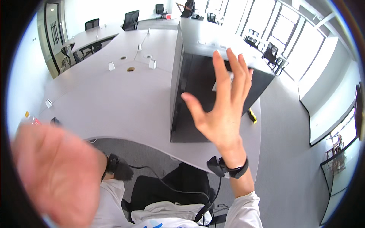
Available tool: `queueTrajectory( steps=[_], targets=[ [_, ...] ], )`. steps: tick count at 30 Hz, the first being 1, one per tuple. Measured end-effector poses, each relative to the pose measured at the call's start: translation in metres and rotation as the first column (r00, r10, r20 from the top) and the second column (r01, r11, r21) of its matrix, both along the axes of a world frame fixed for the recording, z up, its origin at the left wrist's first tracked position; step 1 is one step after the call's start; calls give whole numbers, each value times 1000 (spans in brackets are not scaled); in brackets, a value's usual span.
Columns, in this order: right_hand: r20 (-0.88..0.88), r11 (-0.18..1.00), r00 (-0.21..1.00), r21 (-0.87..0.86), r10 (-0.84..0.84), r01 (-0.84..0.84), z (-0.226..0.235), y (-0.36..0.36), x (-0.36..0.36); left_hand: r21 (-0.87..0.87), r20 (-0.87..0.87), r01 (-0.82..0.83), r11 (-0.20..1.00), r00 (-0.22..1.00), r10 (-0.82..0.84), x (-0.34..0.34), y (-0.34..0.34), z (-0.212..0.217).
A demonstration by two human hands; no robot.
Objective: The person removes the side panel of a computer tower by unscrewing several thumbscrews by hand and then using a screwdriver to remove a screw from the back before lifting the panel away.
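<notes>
A large black box-shaped case, much like a computer tower, stands upright on the grey desk. In front of its dark side is my right hand, fingers spread and holding nothing. Whether the fingertips touch the case I cannot tell. A pale label on the case is partly hidden behind that hand. At the lower left, very close and smeared by motion, is my left hand; its fingers cannot be made out. Black bands with a cable sit on both wrists.
A yellow and black tool lies on the desk right of the case. A bottle with an orange cap is at the left edge. White desk fittings and cable holes dot the desktop. Office chairs and a person are farther back.
</notes>
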State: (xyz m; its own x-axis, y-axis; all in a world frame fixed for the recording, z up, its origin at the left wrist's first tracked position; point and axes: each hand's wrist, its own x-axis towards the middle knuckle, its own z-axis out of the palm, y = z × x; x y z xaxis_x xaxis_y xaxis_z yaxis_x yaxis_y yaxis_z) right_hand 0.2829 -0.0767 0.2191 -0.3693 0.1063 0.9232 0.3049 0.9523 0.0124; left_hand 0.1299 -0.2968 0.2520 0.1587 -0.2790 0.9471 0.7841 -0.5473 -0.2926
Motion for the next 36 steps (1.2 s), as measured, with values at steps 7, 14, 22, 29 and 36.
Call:
queueTrajectory(
  steps=[7,14,22,29,36],
  targets=[
    [-38,980,986,-115,-165,160,-10,-14,-35,-445,477,283,850,878,-42,-65,163,6],
    [-130,988,982,-91,-139,128,-14,-9,-47,-757,568,373,536,782,258,-140,309,-27],
    [-79,993,997,-119,-24,14,-9,-2,-36,-714,681,564,415,697,226,-160,346,-40],
    [-45,989,997,-131,65,-70,-1,10,16,-460,886,842,280,414,210,-176,367,-79],
    [-132,948,958,-160,256,-275,-4,66,56,-646,750,586,488,607,263,-151,340,-92]
  ],
)
